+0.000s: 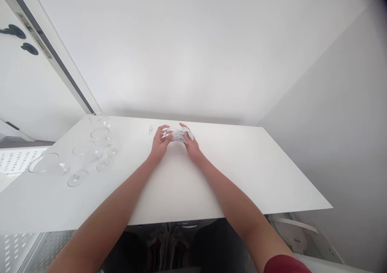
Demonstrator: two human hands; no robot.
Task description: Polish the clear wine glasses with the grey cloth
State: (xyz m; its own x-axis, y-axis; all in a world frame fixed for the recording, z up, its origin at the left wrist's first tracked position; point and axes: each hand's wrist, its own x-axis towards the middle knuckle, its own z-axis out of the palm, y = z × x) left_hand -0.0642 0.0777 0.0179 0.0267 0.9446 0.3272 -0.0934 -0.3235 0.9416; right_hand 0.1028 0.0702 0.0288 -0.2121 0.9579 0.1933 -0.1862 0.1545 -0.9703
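Both my hands meet over the far middle of a white table (242, 172). My left hand (160, 142) is closed round a clear stemmed glass (152, 130) that lies tipped sideways, its round foot pointing left. My right hand (190, 143) is closed on a crumpled white cloth (180, 135), pressed against the bowl of that glass. The bowl itself is mostly hidden by the cloth and fingers.
Several clear wine glasses (90, 150) stand in a row along the table's left side. A white wall rises behind, and a grey wall stands at the right. A perforated metal shelf (18, 160) sits beyond the left edge. A white door with dark handles (13, 31) is at the upper left.
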